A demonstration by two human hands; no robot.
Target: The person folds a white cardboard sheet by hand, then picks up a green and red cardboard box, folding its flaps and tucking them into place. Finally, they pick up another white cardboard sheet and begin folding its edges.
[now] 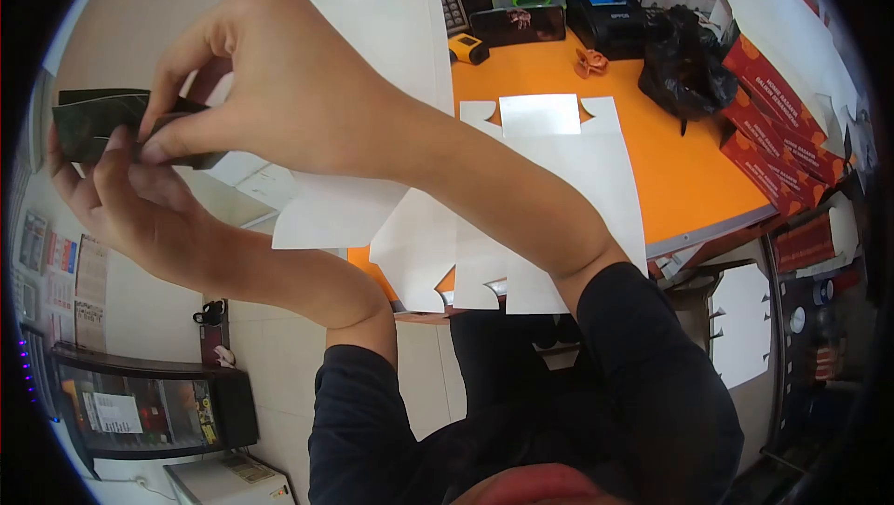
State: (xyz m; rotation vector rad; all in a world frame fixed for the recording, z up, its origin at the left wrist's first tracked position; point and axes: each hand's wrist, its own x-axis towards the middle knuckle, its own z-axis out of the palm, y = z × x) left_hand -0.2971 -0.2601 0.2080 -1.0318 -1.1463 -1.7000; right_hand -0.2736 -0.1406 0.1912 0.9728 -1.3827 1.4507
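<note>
At the far left, a dark green, thin folded piece, wallet-like in look [98, 119], is raised off to the side of the table. My left hand [154, 216] supports it from below, thumb and fingers closed around its lower edge. Reaching across from the right, my right hand [251, 77] pinches its right part between thumb and fingers. The fingers cover much of the piece, and its exact kind cannot be made out. Beneath my forearms lie white die-cut card sheets [540, 170], with notched tabs.
An orange table [680, 193] bears a black plastic bag [684, 63], a crumpled orange item [590, 63], a phone [518, 26] and a yellow-black tool [467, 49]. Red printed boxes [778, 123] stack at right. A glass-fronted cabinet [140, 407] stands lower left.
</note>
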